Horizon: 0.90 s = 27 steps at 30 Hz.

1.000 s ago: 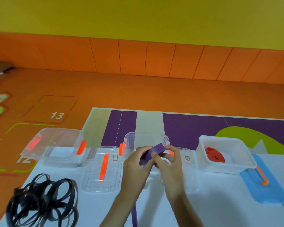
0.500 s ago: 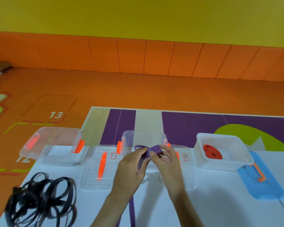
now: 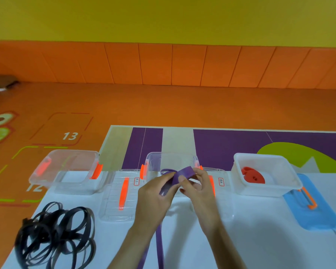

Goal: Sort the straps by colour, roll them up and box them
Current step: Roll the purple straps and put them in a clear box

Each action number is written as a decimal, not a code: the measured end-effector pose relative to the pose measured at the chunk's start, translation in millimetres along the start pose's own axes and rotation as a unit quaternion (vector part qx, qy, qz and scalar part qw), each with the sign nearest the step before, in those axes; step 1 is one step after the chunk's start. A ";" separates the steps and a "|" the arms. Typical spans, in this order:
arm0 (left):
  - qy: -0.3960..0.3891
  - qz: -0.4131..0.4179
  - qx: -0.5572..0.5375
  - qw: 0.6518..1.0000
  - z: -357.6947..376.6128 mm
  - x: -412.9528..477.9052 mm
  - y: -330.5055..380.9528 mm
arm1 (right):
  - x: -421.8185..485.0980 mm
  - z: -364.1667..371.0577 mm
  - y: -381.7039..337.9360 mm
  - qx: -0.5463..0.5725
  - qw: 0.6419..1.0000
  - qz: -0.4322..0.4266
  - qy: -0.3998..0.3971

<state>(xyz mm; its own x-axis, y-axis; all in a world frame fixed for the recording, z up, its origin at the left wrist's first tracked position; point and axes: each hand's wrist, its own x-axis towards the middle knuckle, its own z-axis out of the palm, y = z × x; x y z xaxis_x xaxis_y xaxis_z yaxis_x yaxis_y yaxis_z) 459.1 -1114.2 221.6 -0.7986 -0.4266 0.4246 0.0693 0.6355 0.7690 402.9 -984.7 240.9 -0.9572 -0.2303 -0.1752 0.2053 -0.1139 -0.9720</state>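
Both my hands hold a purple strap (image 3: 183, 174) above the table, in front of the middle clear box (image 3: 171, 160). My left hand (image 3: 155, 195) grips the strap from the left and my right hand (image 3: 199, 188) pinches its partly rolled end from the right. The strap's loose length hangs down between my forearms to the frame's bottom edge. A tangle of black straps (image 3: 54, 235) lies at the near left of the table. The white box (image 3: 266, 174) at the right holds a rolled red strap (image 3: 253, 175). A clear box (image 3: 66, 169) with orange clips stands at the left.
Two clear lids with orange handles lie flat, one (image 3: 120, 195) left of my hands and one (image 3: 219, 189) partly behind my right hand. A blue lid (image 3: 310, 208) lies at the right. The white table's far edge (image 3: 109, 170) runs under the boxes, with orange floor beyond.
My hands have kept turning the purple strap; a small loop of it now sticks out to the left above my left hand. The view has shifted slightly.
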 end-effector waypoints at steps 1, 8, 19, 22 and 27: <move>0.004 0.008 0.002 1.000 0.0 -0.5 1.4 | -1.0 0.5 0.8 -0.011 1.000 -0.013 0.007; -0.020 -0.005 -0.021 1.000 -0.7 -1.6 12.5 | -4.1 6.9 3.4 0.077 0.995 0.008 0.066; -0.042 0.085 0.056 0.994 2.1 4.8 -2.8 | -8.5 0.8 5.2 -0.024 1.000 -0.001 0.013; -0.061 0.081 0.026 0.994 5.0 8.2 1.9 | -4.7 3.4 3.0 0.026 0.997 -0.033 0.064; -0.065 0.017 -0.011 0.998 1.3 7.9 1.4 | -0.5 0.1 0.2 0.128 0.989 0.013 0.077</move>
<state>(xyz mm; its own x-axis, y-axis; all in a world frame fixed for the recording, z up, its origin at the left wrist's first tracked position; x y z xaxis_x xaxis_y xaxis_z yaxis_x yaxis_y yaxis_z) 452.2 -1115.9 225.4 -0.8664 -0.3165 0.3863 0.1105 0.6329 0.7663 403.4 -984.7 240.8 -0.9667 -0.0879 -0.2403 0.2558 -0.3563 -0.8987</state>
